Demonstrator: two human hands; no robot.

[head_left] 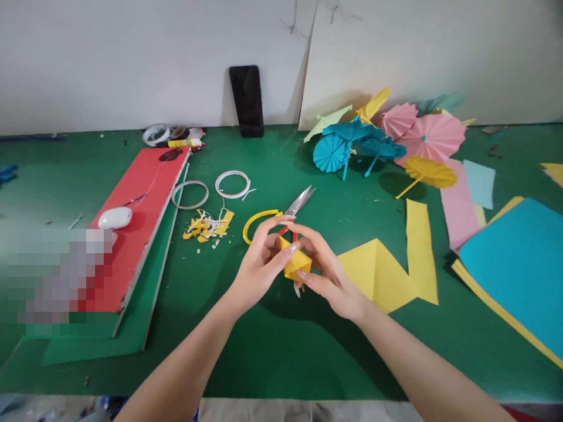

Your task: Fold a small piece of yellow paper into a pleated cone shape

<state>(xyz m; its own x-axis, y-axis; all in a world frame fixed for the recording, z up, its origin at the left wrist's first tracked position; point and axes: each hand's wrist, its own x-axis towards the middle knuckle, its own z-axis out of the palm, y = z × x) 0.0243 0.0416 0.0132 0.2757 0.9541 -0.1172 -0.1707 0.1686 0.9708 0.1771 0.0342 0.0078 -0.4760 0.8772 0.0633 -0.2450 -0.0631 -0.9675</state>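
Between my two hands is a small folded piece of yellow paper (298, 265), creased into an angular shape. My left hand (266, 255) pinches its left side, thumb on top. My right hand (328, 266) grips the right side, with the thumb on the near edge and the other fingers curled behind. Just beyond my hands lie scissors (298, 204) with yellow and red handles, blades pointing away to the right; my fingers partly cover the handles. Right of my right hand is a creased sheet of yellow paper (378, 275), with a yellow strip (421, 249) by it.
Yellow and white scraps (209, 225) lie at left, near a tape roll (233, 184). A red board (136, 217) carries a white mouse (115, 218). Several paper umbrellas (431, 140) stand at back right, a phone (247, 99) leans on the wall, and blue paper (519, 269) lies at right.
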